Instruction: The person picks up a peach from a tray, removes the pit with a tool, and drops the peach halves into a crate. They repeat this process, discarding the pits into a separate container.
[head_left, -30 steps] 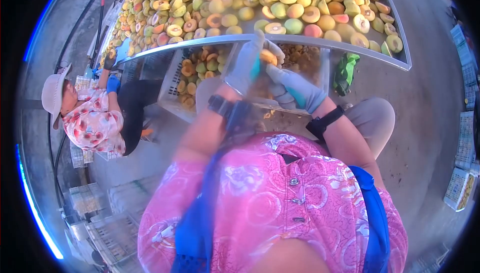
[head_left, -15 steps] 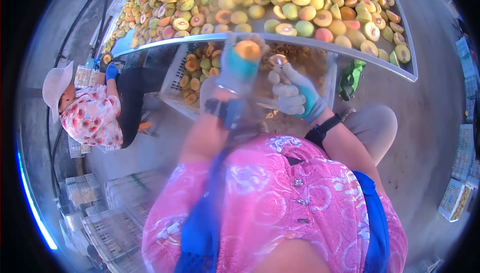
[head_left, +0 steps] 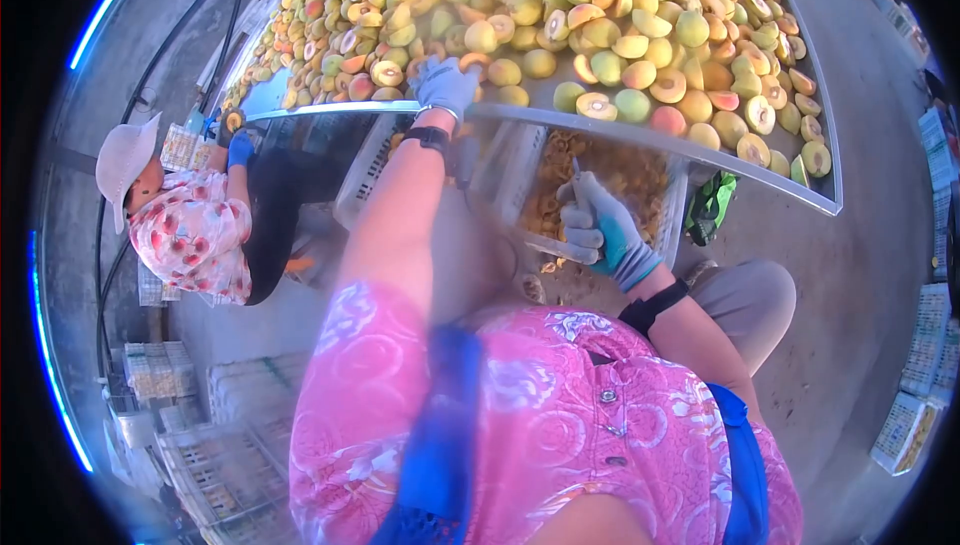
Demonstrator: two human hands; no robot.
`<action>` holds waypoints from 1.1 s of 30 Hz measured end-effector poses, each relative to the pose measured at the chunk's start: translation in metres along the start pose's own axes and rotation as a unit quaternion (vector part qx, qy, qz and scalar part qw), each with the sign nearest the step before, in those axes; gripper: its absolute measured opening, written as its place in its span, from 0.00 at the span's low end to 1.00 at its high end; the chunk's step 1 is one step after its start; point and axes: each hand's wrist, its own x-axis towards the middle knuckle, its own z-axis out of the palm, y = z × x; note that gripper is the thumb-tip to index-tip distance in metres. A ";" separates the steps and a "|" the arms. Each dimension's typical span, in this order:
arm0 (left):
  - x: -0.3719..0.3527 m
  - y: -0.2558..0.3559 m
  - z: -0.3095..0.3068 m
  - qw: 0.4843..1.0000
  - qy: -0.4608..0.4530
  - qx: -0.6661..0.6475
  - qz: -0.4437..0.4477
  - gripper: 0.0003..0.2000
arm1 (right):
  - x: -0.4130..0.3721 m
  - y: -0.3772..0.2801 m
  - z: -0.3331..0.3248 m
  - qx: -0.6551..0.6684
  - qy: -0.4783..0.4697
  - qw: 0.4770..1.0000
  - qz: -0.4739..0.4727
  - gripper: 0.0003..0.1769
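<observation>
A long metal tray (head_left: 700,150) covered with halved peach-like fruit (head_left: 620,40) stretches across the top. My left hand (head_left: 443,85), in a grey-blue glove, is stretched out and rests on the tray's near edge among the halves, with an orange half (head_left: 472,64) just beside its fingers. What lies under the palm is hidden. My right hand (head_left: 600,230), gloved as well, stays low over my lap below the tray. Its fingers are closed round a small knife (head_left: 575,169) whose thin blade points up.
Under the tray stand a white crate of whole fruit (head_left: 368,167) and a crate of pits and scraps (head_left: 625,177). A person in a white hat (head_left: 185,230) sits at the left, reaching to the tray. Stacked crates (head_left: 200,425) stand lower left; a green bag (head_left: 712,207) lies right.
My left hand, which held up a fruit half near my right hand, has reached forward onto the tray. My right hand has dropped slightly with the knife.
</observation>
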 end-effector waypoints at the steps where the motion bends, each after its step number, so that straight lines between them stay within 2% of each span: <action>1: 0.002 0.002 -0.002 1.000 -0.010 -0.023 -0.004 0.30 | -0.001 0.000 0.001 -0.019 0.019 1.000 0.001 0.22; 4: -0.002 0.001 -0.007 0.997 -0.034 -0.068 0.002 0.30 | -0.001 0.001 0.002 -0.030 -0.005 1.000 -0.002 0.23; 6: -0.009 0.003 -0.010 0.978 -0.015 -0.207 -0.037 0.29 | -0.003 0.000 0.009 -0.056 0.009 0.998 -0.002 0.22; 7: -0.012 0.001 -0.007 0.978 -0.014 -0.206 -0.037 0.29 | -0.004 -0.001 0.012 -0.082 0.023 0.996 -0.002 0.22; 9: -0.022 -0.001 -0.001 0.930 0.092 -0.354 -0.035 0.27 | -0.004 -0.001 0.016 -0.111 0.035 0.993 -0.010 0.21; 10: -0.027 0.000 -0.001 0.931 0.092 -0.353 -0.032 0.27 | -0.005 -0.002 0.020 -0.140 0.049 0.989 -0.018 0.20; 11: -0.033 0.002 0.000 0.877 0.084 -0.471 -0.035 0.26 | -0.006 -0.002 0.025 -0.138 0.050 0.989 -0.020 0.20; 12: -0.040 0.004 0.001 0.809 0.074 -0.582 -0.039 0.25 | -0.008 -0.003 0.031 -0.203 0.073 0.975 -0.052 0.18; 13: -0.051 0.015 -0.003 0.697 0.035 -0.713 -0.066 0.20 | -0.010 -0.002 0.036 -0.266 0.098 0.955 -0.082 0.17; 14: -0.067 0.025 -0.014 0.696 0.029 -0.714 -0.071 0.20 | -0.009 -0.001 0.035 -0.263 0.103 0.956 -0.078 0.17; 16: -0.107 0.047 -0.044 0.483 -0.135 -0.864 -0.050 0.15 | -0.010 -0.001 0.032 -0.346 0.068 0.923 -0.155 0.16; 17: -0.124 0.063 -0.051 0.399 -0.165 -0.899 -0.068 0.12 | -0.016 -0.002 0.039 -0.350 0.078 0.921 -0.154 0.15; 18: -0.136 0.072 -0.057 0.397 -0.169 -0.900 -0.066 0.12 | -0.015 -0.001 0.038 -0.350 0.082 0.920 -0.158 0.15; 20: -0.152 0.086 -0.065 0.674 -0.151 -0.720 0.064 0.15 | -0.012 0.000 0.036 -0.354 0.108 0.903 -0.217 0.15; 21: -0.153 0.085 -0.055 0.557 -0.193 -0.803 0.086 0.19 | -0.013 -0.002 0.035 -0.353 0.111 0.902 -0.221 0.15; 22: -0.155 0.089 -0.051 0.556 -0.196 -0.803 0.089 0.19 | -0.016 -0.004 0.036 -0.346 0.117 0.904 -0.224 0.15; 24: -0.160 0.095 -0.043 0.250 -0.382 -0.890 0.000 0.23 | -0.015 -0.006 0.031 -0.336 0.125 0.905 -0.228 0.15; 25: -0.162 0.099 -0.040 0.250 -0.385 -0.889 0.001 0.23 | -0.009 -0.006 0.025 -0.336 0.124 0.898 -0.258 0.15; 28: -0.166 0.110 -0.033 0.305 -0.360 -0.882 0.005 0.23 | -0.005 -0.005 0.015 -0.343 0.125 0.879 -0.307 0.16; 32: -0.173 0.120 -0.033 0.283 -0.353 -0.891 0.031 0.21 | -0.010 -0.003 0.017 -0.332 0.148 0.873 -0.324 0.20; 33: -0.175 0.122 -0.033 0.486 -0.261 -0.830 0.080 0.20 | -0.010 -0.002 0.018 -0.330 0.149 0.874 -0.324 0.20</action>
